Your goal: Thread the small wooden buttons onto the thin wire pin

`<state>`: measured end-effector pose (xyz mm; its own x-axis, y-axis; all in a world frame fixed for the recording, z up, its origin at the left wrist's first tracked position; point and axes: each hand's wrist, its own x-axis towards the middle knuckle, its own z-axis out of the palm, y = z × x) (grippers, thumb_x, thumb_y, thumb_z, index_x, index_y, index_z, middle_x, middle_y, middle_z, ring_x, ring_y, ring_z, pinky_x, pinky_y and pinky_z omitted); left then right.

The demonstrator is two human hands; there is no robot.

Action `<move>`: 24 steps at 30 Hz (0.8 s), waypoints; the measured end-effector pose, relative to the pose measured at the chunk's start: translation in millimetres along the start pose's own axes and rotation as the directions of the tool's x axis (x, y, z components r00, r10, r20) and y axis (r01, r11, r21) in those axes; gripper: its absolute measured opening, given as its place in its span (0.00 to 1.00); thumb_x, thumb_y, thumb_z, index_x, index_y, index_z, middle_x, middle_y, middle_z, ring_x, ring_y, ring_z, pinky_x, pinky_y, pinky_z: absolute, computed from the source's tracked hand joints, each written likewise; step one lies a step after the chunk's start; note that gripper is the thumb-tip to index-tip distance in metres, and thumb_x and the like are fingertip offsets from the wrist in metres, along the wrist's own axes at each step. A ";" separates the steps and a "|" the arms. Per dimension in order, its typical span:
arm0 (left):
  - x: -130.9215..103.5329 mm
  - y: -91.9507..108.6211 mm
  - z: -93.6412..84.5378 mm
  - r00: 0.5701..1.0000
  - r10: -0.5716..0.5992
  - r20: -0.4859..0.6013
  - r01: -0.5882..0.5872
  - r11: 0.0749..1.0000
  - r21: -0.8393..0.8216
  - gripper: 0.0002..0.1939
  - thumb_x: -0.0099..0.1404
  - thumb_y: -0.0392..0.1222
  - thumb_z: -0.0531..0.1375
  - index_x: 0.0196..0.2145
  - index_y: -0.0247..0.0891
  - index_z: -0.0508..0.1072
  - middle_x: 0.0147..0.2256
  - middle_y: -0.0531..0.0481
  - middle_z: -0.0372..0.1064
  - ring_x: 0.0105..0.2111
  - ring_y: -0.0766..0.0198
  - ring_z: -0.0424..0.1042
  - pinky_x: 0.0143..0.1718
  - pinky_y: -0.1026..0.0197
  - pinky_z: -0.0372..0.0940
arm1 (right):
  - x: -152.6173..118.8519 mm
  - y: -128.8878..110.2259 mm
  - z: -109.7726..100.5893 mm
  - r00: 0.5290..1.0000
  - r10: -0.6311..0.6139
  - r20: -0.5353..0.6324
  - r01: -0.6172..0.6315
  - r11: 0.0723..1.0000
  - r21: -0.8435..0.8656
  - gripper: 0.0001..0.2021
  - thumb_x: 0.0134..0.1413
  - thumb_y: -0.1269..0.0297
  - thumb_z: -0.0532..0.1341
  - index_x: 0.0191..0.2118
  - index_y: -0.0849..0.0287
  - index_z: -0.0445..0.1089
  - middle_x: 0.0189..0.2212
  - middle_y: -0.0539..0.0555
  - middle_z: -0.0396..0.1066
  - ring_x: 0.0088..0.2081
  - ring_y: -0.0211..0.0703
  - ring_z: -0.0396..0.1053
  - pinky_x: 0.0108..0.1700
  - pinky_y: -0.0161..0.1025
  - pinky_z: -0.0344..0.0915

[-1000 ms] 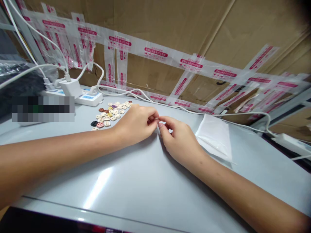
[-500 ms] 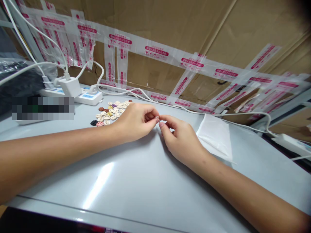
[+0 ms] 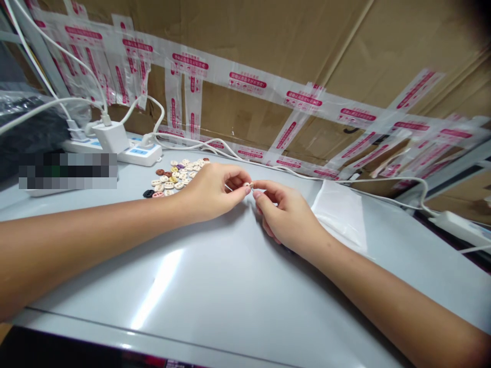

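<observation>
My left hand [image 3: 220, 190] is closed in a pinch on a small cream button-like piece [image 3: 247, 184] above the table. Thumb and index finger of my right hand [image 3: 286, 207] are closed at the right edge of that same piece; fine detail between the fingertips is too small to make out. Behind my left wrist lies a spread of oval button-like pieces [image 3: 179, 186] with holes. Most are cream; a few are brown, yellow, pink, purple or black. My left hand and forearm cover part of the spread. Beyond my right wrist lies a white plastic bag [image 3: 347, 207], partly hidden.
The pale grey table [image 3: 199, 291] ends at a cardboard wall [image 3: 268, 30] covered with printed tape. A white power strip [image 3: 148, 153] with a charger [image 3: 111, 137] stands back left, and a white cable [image 3: 291, 170] runs along the wall. Black plastic-wrapped material [image 3: 30, 128] is at far left.
My right hand has tilted and shifted slightly, with its lower fingers now showing underneath. The cream piece between the fingertips shows more clearly. My left hand has barely moved.
</observation>
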<state>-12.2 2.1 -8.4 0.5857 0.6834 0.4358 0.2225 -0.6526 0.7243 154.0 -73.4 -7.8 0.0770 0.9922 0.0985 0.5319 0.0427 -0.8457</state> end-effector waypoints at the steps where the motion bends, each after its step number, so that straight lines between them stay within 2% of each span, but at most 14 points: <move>1: 0.1 -0.6 0.0 1.000 -0.004 0.000 0.004 1.000 -0.006 0.07 0.64 0.41 0.61 0.37 0.36 0.78 0.32 0.53 0.77 0.32 0.67 0.75 0.34 0.65 0.68 | 0.1 -1.2 0.4 1.000 0.023 -0.002 -0.023 0.999 0.024 0.16 0.65 0.60 0.55 0.52 0.57 0.72 0.19 0.42 0.62 0.11 0.31 0.56 0.13 0.31 0.49; 6: 1.0 -5.3 -2.0 0.999 -0.035 0.014 0.034 0.999 0.024 0.06 0.63 0.42 0.60 0.35 0.37 0.75 0.31 0.53 0.75 0.31 0.67 0.73 0.34 0.62 0.67 | 0.3 -8.2 0.9 0.986 0.164 -0.024 -0.159 0.979 0.131 0.13 0.65 0.63 0.55 0.52 0.56 0.70 0.20 0.42 0.62 0.10 0.31 0.56 0.10 0.30 0.49; 9: 1.5 -7.4 -3.8 0.996 -0.069 0.051 0.067 0.996 0.058 0.05 0.62 0.41 0.61 0.33 0.37 0.73 0.29 0.54 0.73 0.29 0.66 0.71 0.32 0.62 0.66 | -0.2 -9.4 0.5 0.979 0.202 -0.026 -0.196 0.969 0.150 0.13 0.65 0.64 0.54 0.51 0.55 0.70 0.21 0.41 0.62 0.10 0.30 0.55 0.10 0.29 0.49; 17: 3.0 -6.3 -3.6 0.995 -0.049 0.084 0.044 0.997 0.060 0.07 0.63 0.43 0.61 0.35 0.37 0.74 0.27 0.53 0.72 0.27 0.66 0.70 0.30 0.63 0.65 | -2.2 -7.9 2.2 0.986 0.168 0.015 -0.168 0.975 0.148 0.14 0.65 0.62 0.55 0.52 0.55 0.69 0.23 0.42 0.62 0.11 0.31 0.58 0.10 0.29 0.52; 21: 3.5 -10.4 -2.3 0.994 -0.030 0.103 0.031 0.999 -0.008 0.07 0.62 0.42 0.61 0.37 0.37 0.75 0.30 0.51 0.76 0.31 0.65 0.75 0.34 0.61 0.69 | -2.5 -10.4 1.2 0.985 0.170 0.012 -0.170 0.980 0.107 0.16 0.65 0.62 0.55 0.55 0.55 0.69 0.23 0.43 0.63 0.12 0.31 0.59 0.10 0.29 0.52; 24: 3.7 -13.1 -4.1 0.995 -0.018 0.103 0.023 0.998 -0.053 0.07 0.61 0.39 0.62 0.37 0.37 0.73 0.32 0.51 0.78 0.33 0.64 0.77 0.37 0.62 0.71 | -1.7 -9.1 -2.0 0.988 0.153 0.002 -0.153 0.988 0.017 0.17 0.64 0.62 0.55 0.56 0.56 0.69 0.24 0.43 0.64 0.12 0.31 0.60 0.11 0.29 0.53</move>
<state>-16.2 14.5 -14.2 0.6588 0.6574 0.3657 0.1945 -0.6184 0.7614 150.7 -75.7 0.8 0.1554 0.9873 -0.0331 0.4998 -0.1075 -0.8594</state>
